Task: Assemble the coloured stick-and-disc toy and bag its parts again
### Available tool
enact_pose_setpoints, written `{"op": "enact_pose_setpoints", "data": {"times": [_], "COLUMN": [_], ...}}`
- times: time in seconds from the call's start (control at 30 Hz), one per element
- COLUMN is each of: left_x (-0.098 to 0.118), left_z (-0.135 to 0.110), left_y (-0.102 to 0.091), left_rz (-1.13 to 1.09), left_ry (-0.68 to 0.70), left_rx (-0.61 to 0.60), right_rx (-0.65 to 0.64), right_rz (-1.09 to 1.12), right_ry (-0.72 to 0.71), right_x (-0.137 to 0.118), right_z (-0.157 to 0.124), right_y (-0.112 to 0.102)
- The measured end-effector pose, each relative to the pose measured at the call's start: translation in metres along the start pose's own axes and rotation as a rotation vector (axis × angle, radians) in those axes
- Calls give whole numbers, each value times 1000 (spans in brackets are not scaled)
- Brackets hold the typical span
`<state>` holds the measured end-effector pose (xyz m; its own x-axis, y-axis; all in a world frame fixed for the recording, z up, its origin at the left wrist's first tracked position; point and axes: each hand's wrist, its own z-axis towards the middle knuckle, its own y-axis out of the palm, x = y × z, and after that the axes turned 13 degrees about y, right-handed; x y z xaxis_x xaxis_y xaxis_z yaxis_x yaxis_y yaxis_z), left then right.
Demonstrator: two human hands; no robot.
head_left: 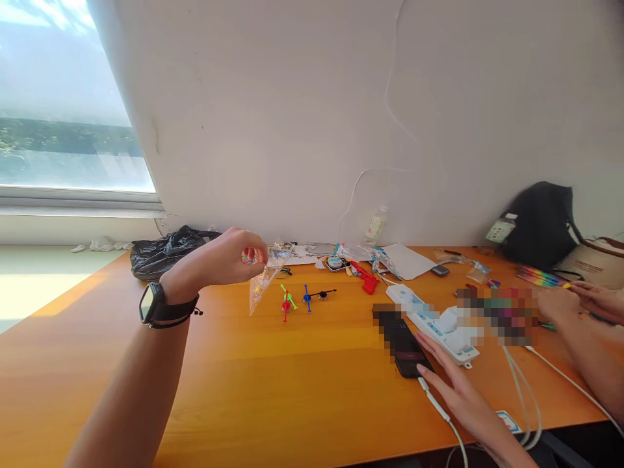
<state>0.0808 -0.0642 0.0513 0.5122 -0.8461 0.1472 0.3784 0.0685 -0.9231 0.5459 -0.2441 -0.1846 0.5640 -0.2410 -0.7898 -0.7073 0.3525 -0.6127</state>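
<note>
My left hand [238, 255], with a watch and a cord bracelet on its wrist, is raised over the table with curled fingers. It pinches a clear plastic bag [263, 284], which hangs down beside the fingertips. My right hand [451, 380] lies low on the right, fingers stretched along the edge of a black phone [408, 348] and thumb at its lower end. A white charging cable [435, 400] is plugged into the phone. On the table right of the bag stand small plastic arrow-shaped pieces: a red and green one [286, 303], a blue one [307, 298] and a black one [323, 295].
A white power strip [426, 322] lies beyond the phone. Near the wall are a black plastic bag [166, 250], a red toy gun [364, 278], white paper [407, 261] and a bottle [376, 225]. Another person's hands [560, 305] work at the far right, near a black backpack [539, 221].
</note>
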Motion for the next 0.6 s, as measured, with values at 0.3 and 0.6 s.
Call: {"op": "enact_pose_setpoints", "data": {"times": [0.3, 0.6], "left_x": [-6, -22], "left_z": [-4, -4], "left_y": [-3, 4], "left_rz": [32, 12], "left_ry": [-114, -171], "left_rx": [-67, -233], "right_rx": [58, 204], "right_rz": [-141, -108], "right_ry": [-98, -174], "right_x": [-9, -18], "right_z": [-6, -6], "right_y": [0, -4]}}
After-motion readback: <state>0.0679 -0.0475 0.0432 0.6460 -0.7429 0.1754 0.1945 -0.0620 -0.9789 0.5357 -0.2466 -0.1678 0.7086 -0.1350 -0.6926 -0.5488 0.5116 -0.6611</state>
